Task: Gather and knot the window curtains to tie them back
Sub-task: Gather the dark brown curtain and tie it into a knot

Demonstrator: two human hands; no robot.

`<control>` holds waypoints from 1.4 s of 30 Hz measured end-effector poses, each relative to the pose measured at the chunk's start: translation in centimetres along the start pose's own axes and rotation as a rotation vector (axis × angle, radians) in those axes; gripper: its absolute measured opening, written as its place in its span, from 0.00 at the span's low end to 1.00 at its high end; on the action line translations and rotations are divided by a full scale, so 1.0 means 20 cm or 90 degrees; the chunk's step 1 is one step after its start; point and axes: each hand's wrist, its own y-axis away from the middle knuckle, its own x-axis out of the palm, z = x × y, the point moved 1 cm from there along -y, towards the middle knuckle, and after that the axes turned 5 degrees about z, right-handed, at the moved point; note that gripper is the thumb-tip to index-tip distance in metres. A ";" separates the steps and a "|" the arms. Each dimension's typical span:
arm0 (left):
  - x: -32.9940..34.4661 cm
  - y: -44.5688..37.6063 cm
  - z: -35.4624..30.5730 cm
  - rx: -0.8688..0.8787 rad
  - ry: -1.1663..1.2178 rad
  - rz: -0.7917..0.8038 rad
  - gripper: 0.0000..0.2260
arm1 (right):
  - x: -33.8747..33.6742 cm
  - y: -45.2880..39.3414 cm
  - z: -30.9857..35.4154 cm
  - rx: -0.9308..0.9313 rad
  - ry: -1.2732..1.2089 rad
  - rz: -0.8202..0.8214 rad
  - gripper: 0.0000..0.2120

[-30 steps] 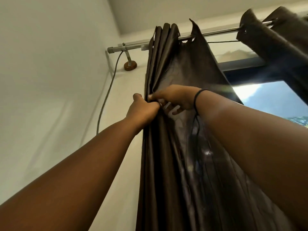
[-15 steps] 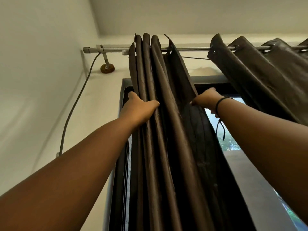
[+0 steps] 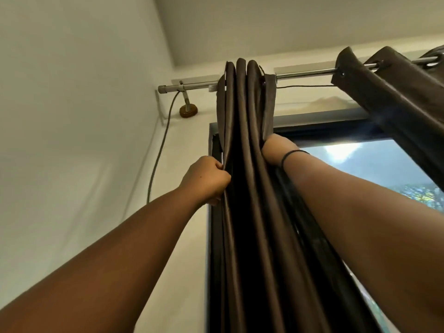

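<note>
My left hand is up at about eleven o'clock, arm stretched, fingers curled tight into a fist. My right hand, banded at the wrist, reaches toward one o'clock; its fingers are hidden.

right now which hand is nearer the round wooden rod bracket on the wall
Left. The left hand grips the curtain edge just below-right of the bracket; the right hand is beyond the gathered folds.

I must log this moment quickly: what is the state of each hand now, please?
Left hand: closed, gripping the left edge of the gathered curtain.
Right hand: against the curtain's right side; fingers hidden behind the folds, so grip cannot be told.
</note>
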 end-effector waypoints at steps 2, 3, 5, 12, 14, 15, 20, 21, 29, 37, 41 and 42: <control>-0.07 0.02 0.04 0.002 -0.011 -0.016 0.06 | 0.04 0.01 0.17 -0.018 -0.053 0.030 0.16; -0.10 0.02 0.07 0.000 -0.009 -0.022 0.05 | 0.06 0.03 0.26 -0.040 -0.069 0.037 0.17; -0.18 0.03 0.11 -0.001 0.002 -0.033 0.05 | 0.08 0.07 0.43 -0.092 -0.119 0.043 0.17; -0.25 0.02 0.16 -0.010 0.119 -0.019 0.09 | 0.09 0.16 0.53 -0.148 -0.183 0.071 0.18; -0.20 0.01 0.13 -0.025 0.150 0.004 0.08 | 0.08 0.15 0.45 -0.077 -0.322 0.120 0.16; -0.17 0.00 0.11 -0.035 0.166 0.015 0.07 | 0.09 0.15 0.40 -0.096 -0.311 0.112 0.15; -0.04 -0.08 0.00 -0.062 0.227 0.046 0.10 | 0.07 0.15 0.27 -0.116 -0.356 0.133 0.14; -0.02 -0.10 -0.02 -0.061 0.233 0.045 0.11 | 0.06 0.14 0.24 -0.120 -0.373 0.133 0.20; 0.10 -0.22 -0.09 -0.045 0.413 0.073 0.18 | 0.08 -0.02 0.09 -0.084 -0.519 0.032 0.44; 0.32 -0.26 -0.03 -0.027 0.428 0.017 0.17 | 0.45 -0.33 -0.01 0.008 -0.685 0.117 0.73; 0.42 -0.25 0.03 -0.013 0.402 0.004 0.21 | 0.54 -0.26 -0.02 0.018 -0.782 0.158 0.65; 0.45 -0.25 0.03 -0.004 0.393 0.006 0.22 | 0.53 -0.18 -0.01 0.024 -0.815 0.162 0.60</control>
